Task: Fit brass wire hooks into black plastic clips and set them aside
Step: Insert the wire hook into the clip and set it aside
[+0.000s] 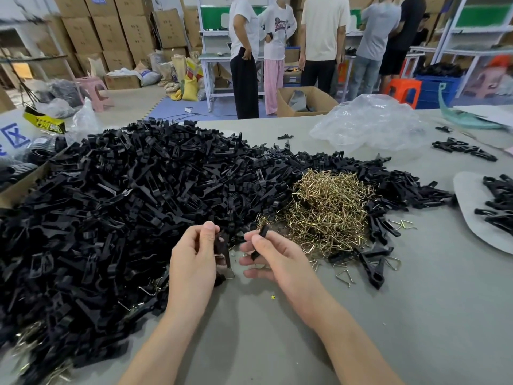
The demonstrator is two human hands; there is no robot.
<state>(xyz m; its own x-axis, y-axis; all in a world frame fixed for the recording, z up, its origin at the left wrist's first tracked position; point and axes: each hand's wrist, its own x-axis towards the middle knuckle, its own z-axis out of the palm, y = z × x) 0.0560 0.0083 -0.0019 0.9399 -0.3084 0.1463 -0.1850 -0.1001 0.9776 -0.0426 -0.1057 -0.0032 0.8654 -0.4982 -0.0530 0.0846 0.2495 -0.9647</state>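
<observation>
A huge heap of black plastic clips (133,195) covers the left and middle of the grey table (416,315). To its right lies a tangle of brass wire hooks (327,209). In front of both heaps, my left hand (194,259) grips a black clip piece (222,250) upright between thumb and fingers. My right hand (274,259) pinches a second black clip piece (259,240), tilted, a short gap away from the first. Loose hooks (345,277) and clips (373,269) lie scattered right of my right hand.
A grey sheet with several clips (497,204) sits at the right edge. Crumpled clear plastic (372,123) lies at the back of the table. More clips (463,148) lie at far right. Several people (322,43) stand beyond the table among cardboard boxes (111,31) and stools.
</observation>
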